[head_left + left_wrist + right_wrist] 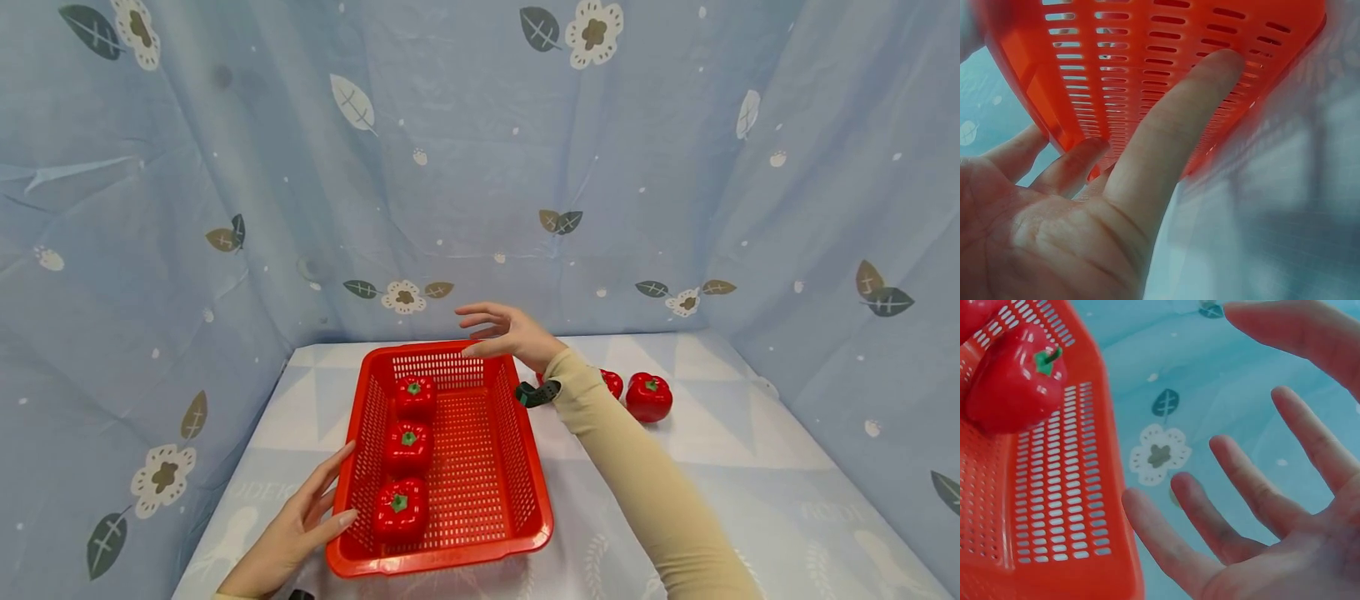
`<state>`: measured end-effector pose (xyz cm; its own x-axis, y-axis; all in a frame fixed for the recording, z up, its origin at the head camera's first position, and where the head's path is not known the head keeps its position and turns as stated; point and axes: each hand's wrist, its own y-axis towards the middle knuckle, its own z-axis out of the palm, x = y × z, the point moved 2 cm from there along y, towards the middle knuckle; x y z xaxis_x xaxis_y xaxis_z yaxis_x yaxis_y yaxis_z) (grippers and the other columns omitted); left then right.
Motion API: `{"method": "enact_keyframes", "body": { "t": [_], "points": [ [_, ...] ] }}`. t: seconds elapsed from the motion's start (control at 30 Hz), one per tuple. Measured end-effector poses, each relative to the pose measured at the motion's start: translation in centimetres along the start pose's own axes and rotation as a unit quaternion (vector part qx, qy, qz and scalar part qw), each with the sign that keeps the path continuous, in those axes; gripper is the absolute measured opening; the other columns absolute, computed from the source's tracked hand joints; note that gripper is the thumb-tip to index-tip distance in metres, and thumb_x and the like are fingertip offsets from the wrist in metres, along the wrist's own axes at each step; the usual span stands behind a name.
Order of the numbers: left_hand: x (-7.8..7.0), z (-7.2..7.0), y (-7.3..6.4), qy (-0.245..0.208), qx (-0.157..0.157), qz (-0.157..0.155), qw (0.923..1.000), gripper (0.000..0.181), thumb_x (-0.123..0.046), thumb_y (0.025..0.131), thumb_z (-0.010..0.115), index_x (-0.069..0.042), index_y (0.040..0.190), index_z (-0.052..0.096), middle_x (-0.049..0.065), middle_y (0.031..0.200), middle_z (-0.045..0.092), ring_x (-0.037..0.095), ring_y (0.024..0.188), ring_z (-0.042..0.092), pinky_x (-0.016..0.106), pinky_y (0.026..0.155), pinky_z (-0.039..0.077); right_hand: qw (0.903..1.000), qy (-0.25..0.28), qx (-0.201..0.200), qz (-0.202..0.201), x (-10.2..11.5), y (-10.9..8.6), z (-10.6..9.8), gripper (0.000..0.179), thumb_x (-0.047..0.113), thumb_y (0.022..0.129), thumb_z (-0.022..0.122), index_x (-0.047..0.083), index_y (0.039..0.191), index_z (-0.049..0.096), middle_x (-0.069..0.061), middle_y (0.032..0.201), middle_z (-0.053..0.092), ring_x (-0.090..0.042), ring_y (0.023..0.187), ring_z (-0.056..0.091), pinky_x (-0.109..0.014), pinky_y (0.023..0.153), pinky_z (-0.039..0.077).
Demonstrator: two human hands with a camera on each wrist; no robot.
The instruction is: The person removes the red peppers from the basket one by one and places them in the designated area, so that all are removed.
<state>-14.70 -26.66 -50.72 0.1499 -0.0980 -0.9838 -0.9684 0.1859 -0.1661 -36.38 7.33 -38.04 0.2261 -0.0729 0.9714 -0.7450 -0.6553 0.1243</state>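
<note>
A red plastic basket [465, 554] with slotted walls sits on the table, with three shiny red bell peppers, green-stemmed, lined up along its left side. They are a near pepper [401, 510], a middle pepper [408, 448] and a far pepper [416, 396]. My left hand [288, 533] is at the basket's left wall, its fingers extended; in the left wrist view the thumb [1166, 131] lies along the slotted outside. Over the far right corner hovers my right hand [510, 333], fingers spread and nothing in them. The right wrist view shows its palm beside the rim [1107, 425].
Right of the basket stands a red bell pepper [648, 397]; more red peppers [612, 382] are partly hidden behind my right forearm. Blue patterned curtains [465, 167] hang behind and on both sides of the pale patterned table [720, 467].
</note>
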Motion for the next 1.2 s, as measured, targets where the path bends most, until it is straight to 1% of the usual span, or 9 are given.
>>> {"method": "enact_keyframes", "body": {
  "t": [0.17, 0.37, 0.5, 0.6, 0.77, 0.83, 1.03, 1.13, 1.2],
  "points": [
    [0.1, -0.1, 0.1, -0.003, 0.005, 0.010, 0.9999, 0.084, -0.018, 0.106, 0.072, -0.028, 0.174, 0.025, 0.018, 0.180, 0.012, 0.059, 0.158, 0.026, 0.049, 0.095, 0.064, 0.9995, 0.013, 0.025, 0.012, -0.7, 1.2, 1.2, 0.065, 0.000, 0.099, 0.078, 0.016, 0.159, 0.058, -0.014, 0.154, 0.060, -0.052, 0.145, 0.050, -0.053, 0.109, 0.056],
    [0.2, -0.2, 0.0, 0.001, -0.001, 0.003, 1.0000, 0.084, -0.020, 0.105, 0.074, -0.028, 0.174, 0.026, 0.018, 0.180, 0.014, 0.059, 0.158, 0.025, 0.048, 0.097, 0.063, 0.9982, 0.034, 0.043, 0.024, -1.5, 2.4, 2.6, 0.069, -0.002, 0.096, 0.078, 0.010, 0.160, 0.055, -0.027, 0.157, 0.054, -0.054, 0.141, 0.053, -0.069, 0.113, 0.047],
    [0.2, -0.1, 0.1, 0.004, -0.003, 0.002, 1.0000, 0.084, -0.021, 0.105, 0.074, -0.028, 0.173, 0.026, 0.017, 0.180, 0.015, 0.059, 0.158, 0.024, 0.048, 0.098, 0.063, 0.9968, 0.040, 0.062, 0.033, -2.1, 3.0, 3.5, 0.070, -0.004, 0.096, 0.077, 0.010, 0.161, 0.055, -0.031, 0.161, 0.048, -0.055, 0.139, 0.054, -0.072, 0.114, 0.044],
    [0.1, -0.1, 0.1, 0.007, 0.001, 0.010, 0.9999, 0.083, -0.021, 0.105, 0.073, -0.027, 0.174, 0.026, 0.018, 0.180, 0.014, 0.060, 0.158, 0.024, 0.048, 0.098, 0.062, 0.9960, 0.041, 0.070, 0.039, -2.5, 3.3, 4.0, 0.069, -0.004, 0.096, 0.077, 0.010, 0.161, 0.054, -0.031, 0.163, 0.045, -0.051, 0.135, 0.060, -0.073, 0.114, 0.043],
    [0.1, 0.0, 0.1, 0.009, 0.002, 0.011, 0.9999, 0.084, -0.020, 0.105, 0.074, -0.028, 0.173, 0.026, 0.017, 0.180, 0.015, 0.060, 0.158, 0.023, 0.048, 0.098, 0.062, 0.9948, 0.040, 0.076, 0.055, -3.1, 3.7, 4.7, 0.070, -0.003, 0.096, 0.078, 0.005, 0.161, 0.052, -0.030, 0.164, 0.045, -0.035, 0.119, 0.072, -0.075, 0.114, 0.042],
    [0.1, 0.0, 0.1, 0.009, 0.003, 0.012, 0.9999, 0.084, -0.020, 0.105, 0.073, -0.027, 0.174, 0.026, 0.017, 0.180, 0.015, 0.060, 0.158, 0.023, 0.048, 0.098, 0.063, 0.9946, 0.033, 0.078, 0.060, -3.3, 3.8, 5.0, 0.071, -0.002, 0.096, 0.078, 0.003, 0.162, 0.051, -0.030, 0.163, 0.046, -0.034, 0.120, 0.070, -0.074, 0.114, 0.043],
    [0.1, 0.0, 0.2, 0.008, 0.001, 0.012, 0.9999, 0.084, -0.019, 0.105, 0.074, -0.028, 0.173, 0.026, 0.016, 0.180, 0.016, 0.059, 0.157, 0.025, 0.047, 0.098, 0.063, 0.9933, 0.010, 0.080, 0.084, -4.0, 4.1, 6.0, 0.072, 0.006, 0.096, 0.080, 0.005, 0.162, 0.051, -0.028, 0.163, 0.047, -0.046, 0.139, 0.057, -0.069, 0.115, 0.046],
    [0.2, 0.0, 0.2, 0.007, -0.001, 0.009, 0.9999, 0.084, -0.019, 0.105, 0.074, -0.028, 0.173, 0.027, 0.016, 0.180, 0.015, 0.059, 0.158, 0.025, 0.047, 0.097, 0.063, 0.9927, 0.005, 0.081, 0.089, -4.3, 4.5, 6.4, 0.071, 0.005, 0.096, 0.079, 0.005, 0.161, 0.052, -0.027, 0.164, 0.047, -0.046, 0.143, 0.054, -0.066, 0.114, 0.049],
    [0.2, 0.0, 0.2, 0.005, -0.002, 0.007, 1.0000, 0.084, -0.019, 0.105, 0.074, -0.029, 0.173, 0.028, 0.015, 0.180, 0.016, 0.059, 0.158, 0.025, 0.047, 0.097, 0.063, 0.9921, -0.004, 0.084, 0.092, -4.5, 4.7, 6.7, 0.071, 0.005, 0.095, 0.079, 0.006, 0.161, 0.053, -0.026, 0.164, 0.048, -0.043, 0.141, 0.058, -0.064, 0.112, 0.051]
  ]
}}
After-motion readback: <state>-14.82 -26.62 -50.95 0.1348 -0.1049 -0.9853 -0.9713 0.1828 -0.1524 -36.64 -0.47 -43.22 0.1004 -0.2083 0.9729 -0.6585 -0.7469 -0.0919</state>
